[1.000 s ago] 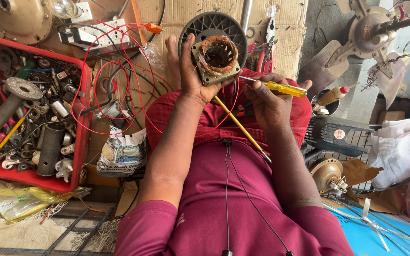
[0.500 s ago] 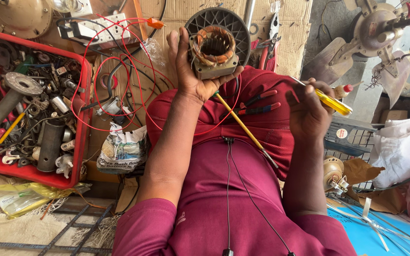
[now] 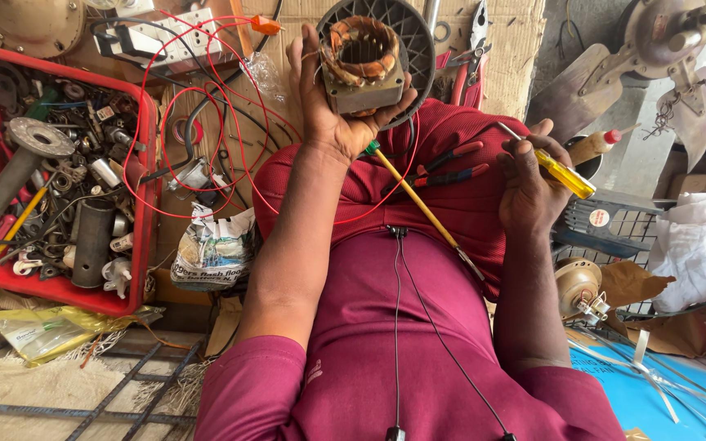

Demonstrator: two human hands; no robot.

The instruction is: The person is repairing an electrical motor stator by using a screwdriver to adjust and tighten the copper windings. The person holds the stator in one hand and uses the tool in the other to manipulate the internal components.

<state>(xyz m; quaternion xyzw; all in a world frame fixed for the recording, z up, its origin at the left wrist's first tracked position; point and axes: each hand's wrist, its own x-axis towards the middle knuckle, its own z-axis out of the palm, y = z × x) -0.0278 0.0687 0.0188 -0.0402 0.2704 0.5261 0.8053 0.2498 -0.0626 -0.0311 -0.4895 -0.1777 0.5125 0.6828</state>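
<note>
We hold a stator (image 3: pixel 363 65) up in our left hand (image 3: pixel 332 106), fingers wrapped around its square metal frame from the left and below, copper windings showing in the round bore. It sits high in the view, far from us, in front of a grey ribbed fan cover (image 3: pixel 414 33) that lies on cardboard (image 3: pixel 516 49). Our right hand (image 3: pixel 533 184) is closed around a yellow-handled screwdriver (image 3: pixel 561 170), its metal tip pointing up and left, well apart from the stator. Both forearms run up from our maroon lap.

On the lap lie a long yellow rod (image 3: pixel 422 208) with a green end near the left wrist, and red-handled pliers (image 3: pixel 447 167) between the two hands. A red wire (image 3: pixel 206 106) loops from the stator across the cardboard to the left, toward a white switch box (image 3: pixel 169 45). At far left a red tray (image 3: pixel 145 188) holds bolts, tubes and a grey flanged pipe (image 3: pixel 14 171). A crumpled newspaper packet (image 3: pixel 214 253) lies just right of the tray, and a yellow plastic bag (image 3: pixel 51 327) lies near its front edge. To the right stand a small brass motor (image 3: pixel 578 290), a wire fan guard (image 3: pixel 614 229) and, farther off, a fan blade assembly (image 3: pixel 672 49).
</note>
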